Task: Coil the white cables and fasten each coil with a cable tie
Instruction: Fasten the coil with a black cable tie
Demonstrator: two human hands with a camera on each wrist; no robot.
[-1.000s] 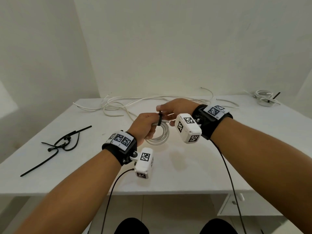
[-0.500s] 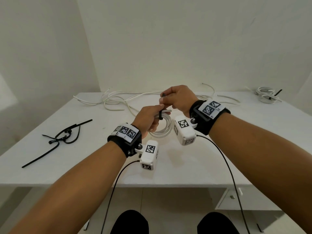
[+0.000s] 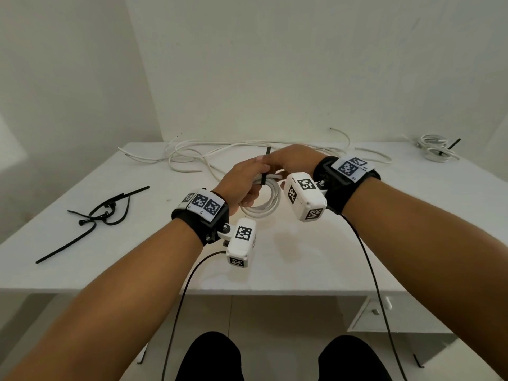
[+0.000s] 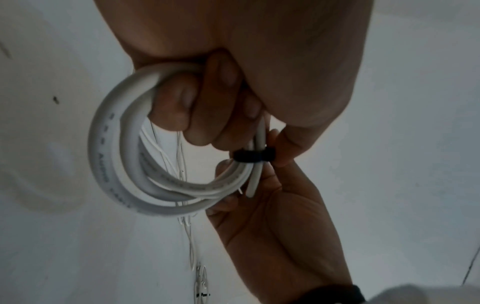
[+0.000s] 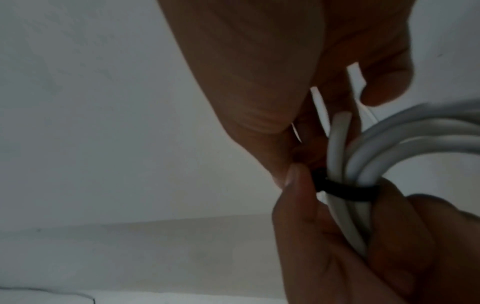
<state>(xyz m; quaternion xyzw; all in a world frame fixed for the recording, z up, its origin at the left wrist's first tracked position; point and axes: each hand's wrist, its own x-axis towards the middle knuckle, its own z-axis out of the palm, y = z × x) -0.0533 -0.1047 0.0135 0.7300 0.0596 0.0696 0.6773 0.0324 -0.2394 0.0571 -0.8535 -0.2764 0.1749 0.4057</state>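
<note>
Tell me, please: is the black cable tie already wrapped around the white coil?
Yes, in the left wrist view the black cable tie circles the strands of the white coil.

The cable coil I hold is white with faint grey lettering; the tie around it is black. My wristbands are black, carrying black-and-white checkered tags. The table is white.

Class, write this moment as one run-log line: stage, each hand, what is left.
stage: tie cinching | left hand: grips coil | right hand: pinches cable tie | left: loose cables, spare ties
</note>
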